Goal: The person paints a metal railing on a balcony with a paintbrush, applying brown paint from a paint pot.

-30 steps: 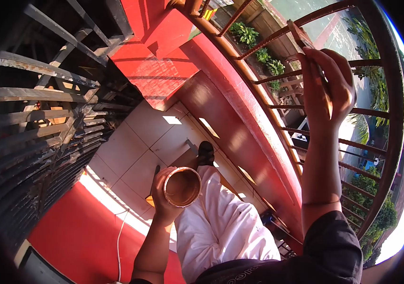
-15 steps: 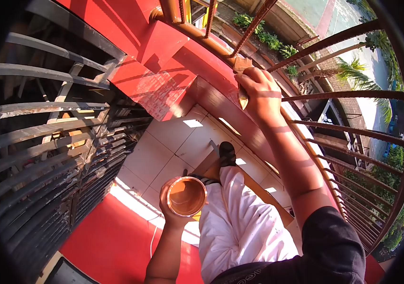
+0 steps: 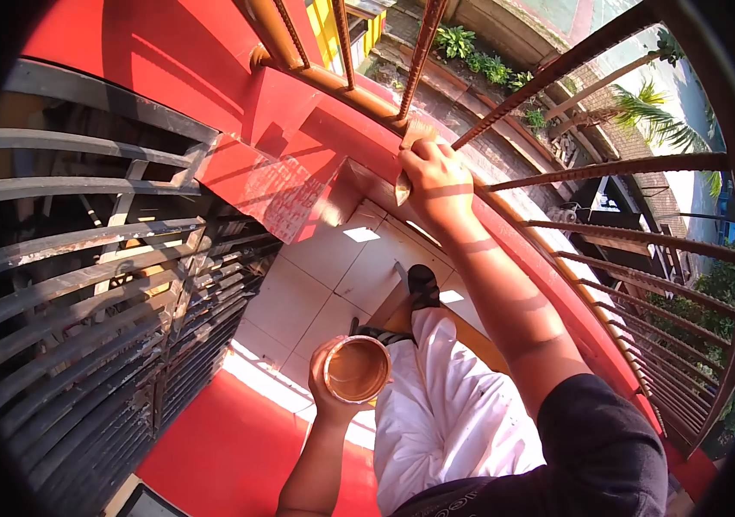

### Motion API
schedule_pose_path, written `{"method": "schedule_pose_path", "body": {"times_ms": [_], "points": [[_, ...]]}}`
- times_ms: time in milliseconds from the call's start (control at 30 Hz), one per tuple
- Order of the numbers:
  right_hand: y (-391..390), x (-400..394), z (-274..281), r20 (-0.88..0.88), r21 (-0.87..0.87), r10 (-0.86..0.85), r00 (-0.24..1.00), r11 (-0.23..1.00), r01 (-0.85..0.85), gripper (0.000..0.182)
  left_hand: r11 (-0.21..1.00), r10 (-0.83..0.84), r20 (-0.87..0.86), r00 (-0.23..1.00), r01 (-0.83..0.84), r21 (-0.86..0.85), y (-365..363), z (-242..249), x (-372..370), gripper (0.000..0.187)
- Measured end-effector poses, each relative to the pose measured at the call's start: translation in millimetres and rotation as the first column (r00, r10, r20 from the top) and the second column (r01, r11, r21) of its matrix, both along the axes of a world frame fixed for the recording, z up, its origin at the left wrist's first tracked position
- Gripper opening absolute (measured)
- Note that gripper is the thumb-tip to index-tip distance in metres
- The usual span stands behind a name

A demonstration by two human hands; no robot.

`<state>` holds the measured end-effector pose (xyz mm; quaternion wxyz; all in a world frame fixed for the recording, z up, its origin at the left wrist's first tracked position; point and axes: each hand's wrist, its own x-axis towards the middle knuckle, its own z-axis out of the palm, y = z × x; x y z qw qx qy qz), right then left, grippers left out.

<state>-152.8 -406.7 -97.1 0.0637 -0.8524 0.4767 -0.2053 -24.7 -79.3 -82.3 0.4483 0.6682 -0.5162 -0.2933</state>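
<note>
Now that the right hand (image 3: 441, 181), high against the bars (image 3: 557, 77) 1 second ago, is down by the rail (image 3: 367, 104), the brush (image 3: 420, 132) has its flat, tan bristles beside a bar's foot, putting the work low; whether they touch is unclear. The right fingers are closed around the brush, its tapered end poking out below. The left hand (image 3: 322, 383) curls around the side of the round cup (image 3: 357, 369), above the lap, its inside brown and glossy. The bars are ribbed metal, the rail smooth and tubular.
</note>
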Motion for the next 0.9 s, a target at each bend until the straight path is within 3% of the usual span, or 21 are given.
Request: {"method": "schedule_pose_path", "body": {"times_ms": [133, 233, 333, 400, 433, 533, 600, 633, 700, 800, 900], "points": [[36.5, -6.8, 22.4, -0.019, 0.056, 0.02, 1.0, 0.998, -0.019, 0.012, 1.0, 0.014, -0.017, 1.0, -0.014, 0.015, -3.8, 4.6, -1.1, 0.108], [3.8, 0.7, 23.1, 0.071, -0.094, -0.09, 0.993, 0.991, 0.096, 0.013, 0.999, 0.005, -0.059, 0.998, -0.002, 0.049, 1.0, 4.3, 2.5, 0.106], [-32.0, 10.8, 6.3, -0.049, 0.024, -0.207, 0.977, 0.978, 0.208, 0.012, 1.0, 0.012, -0.073, 0.997, -0.01, 0.028, -0.3, 5.5, 2.4, 0.105], [-30.6, 15.9, 1.0, -0.003, -0.006, -0.149, 0.989, 0.989, 0.149, 0.012, 0.999, 0.043, -0.114, 0.993, -0.039, 0.036, 3.2, 2.4, 0.2, 0.104], [-24.0, 15.8, 3.0, -0.045, 0.087, -0.2, 0.979, 0.975, 0.204, 0.011, 0.999, 0.041, -0.109, 0.993, -0.038, 0.03, 3.8, 2.6, -0.5, 0.103], [0.1, 10.6, 11.3, 0.051, 0.002, -0.126, 0.991, 0.992, 0.126, 0.009, 0.999, 0.029, -0.104, 0.994, -0.024, 0.048, 7.4, 6.8, -0.7, 0.101], [4.5, 9.2, 19.7, 0.078, 0.005, -0.137, 0.987, 0.991, 0.137, 0.011, 0.996, 0.006, -0.11, 0.994, 0.004, 0.092, 6.2, 9.1, 1.5, 0.101], [1.7, 8.8, 21.5, 0.085, -0.018, -0.141, 0.986, 0.989, 0.143, 0.013, 0.999, -0.002, -0.045, 0.999, 0.003, 0.039, 2.1, 14.2, 0.9, 0.1], [-7.6, 14.6, 24.3, 0.109, -0.028, -0.216, 0.97, 0.975, 0.22, 0.014, 1.0, 0.025, -0.07, 0.997, -0.024, 0.019, 6.0, 11.1, 0.3, 0.098], [-28.4, 21.2, 8.1, -0.029, 0.058, -0.252, 0.967, 0.966, 0.253, 0.017, 0.997, 0.061, -0.104, 0.993, -0.066, -0.043, 8.7, 7.3, -3.1, 0.096], [-0.7, 9.7, 17.5, 0.119, -0.033, -0.096, 0.988, 0.994, 0.101, 0.015, 0.999, 0.052, -0.116, 0.992, -0.051, 0.015, 5.9, 14.2, -1.4, 0.093]]}}
